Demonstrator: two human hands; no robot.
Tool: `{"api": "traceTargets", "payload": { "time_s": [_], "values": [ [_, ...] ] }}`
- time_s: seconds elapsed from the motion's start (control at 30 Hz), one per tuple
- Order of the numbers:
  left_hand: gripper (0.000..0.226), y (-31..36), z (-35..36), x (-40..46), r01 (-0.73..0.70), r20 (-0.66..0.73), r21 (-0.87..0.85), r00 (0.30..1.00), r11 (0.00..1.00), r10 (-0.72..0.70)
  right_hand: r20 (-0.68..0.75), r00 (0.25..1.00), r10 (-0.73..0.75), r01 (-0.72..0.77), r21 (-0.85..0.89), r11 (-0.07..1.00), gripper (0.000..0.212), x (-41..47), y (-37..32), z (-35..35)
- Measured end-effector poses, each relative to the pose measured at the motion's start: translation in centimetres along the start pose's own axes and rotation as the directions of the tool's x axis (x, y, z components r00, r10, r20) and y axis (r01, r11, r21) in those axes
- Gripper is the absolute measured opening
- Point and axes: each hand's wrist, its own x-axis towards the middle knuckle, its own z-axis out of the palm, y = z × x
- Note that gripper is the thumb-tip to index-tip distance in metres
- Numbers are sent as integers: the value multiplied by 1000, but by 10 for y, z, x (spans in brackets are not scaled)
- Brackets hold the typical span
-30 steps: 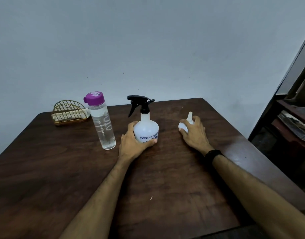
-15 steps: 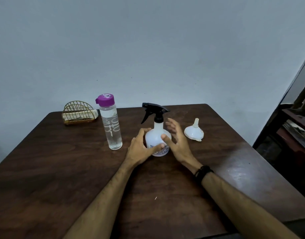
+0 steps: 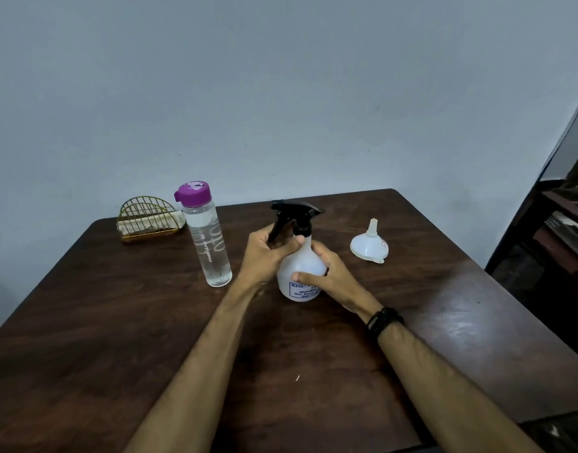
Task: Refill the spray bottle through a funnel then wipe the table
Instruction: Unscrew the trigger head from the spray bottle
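Observation:
A white spray bottle with a black trigger head stands upright near the middle of the dark wooden table. My left hand is closed around the bottle's neck, just under the trigger head. My right hand wraps the bottle's round body from the right. A white funnel rests wide end down, spout up, to the right of the bottle, apart from both hands. A clear water bottle with a purple cap stands to the left.
A gold wire napkin holder with cloth or napkins in it sits at the table's back left, near the wall. Dark shelving stands off the table's right side. A black band circles my right wrist.
My right hand left the funnel and came over to grip the spray bottle's body. My left hand slid up from the body to the neck under the trigger head.

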Motion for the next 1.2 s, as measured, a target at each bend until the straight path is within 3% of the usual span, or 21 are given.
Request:
{"api": "traceTargets", "payload": {
  "time_s": [0.3,0.47,0.57,0.67,0.73,1.0,1.07,1.2],
  "values": [
    [20,0,13,-7,-40,-124,-79,992,996,30,-45,999,2,-4,-45,999,74,3,0,3],
    [21,3,13,-7,-57,-169,-22,984,998,52,-49,999,0,-5,-83,997,77,3,-1,4],
    [42,6,7,-3,-57,-150,27,987,998,60,-59,998,-6,2,-82,997,77,2,-2,4],
    [62,16,-1,-4,-5,-24,-170,1000,985,0,-68,998,-4,-2,-82,997,78,2,-5,5],
    [55,22,-7,-3,41,49,-311,998,950,-27,-69,998,0,-6,-93,996,77,2,-6,5],
    [29,22,-9,-3,86,33,-454,996,887,-80,-68,998,6,-11,-80,997,76,1,-6,4],
    [30,22,-5,0,69,-41,-376,995,924,-91,-64,998,2,-7,-84,996,74,1,-7,4],
    [57,28,3,10,12,-102,-137,994,991,-26,-52,999,14,-19,-103,995,80,2,-6,4]
  ]
}}
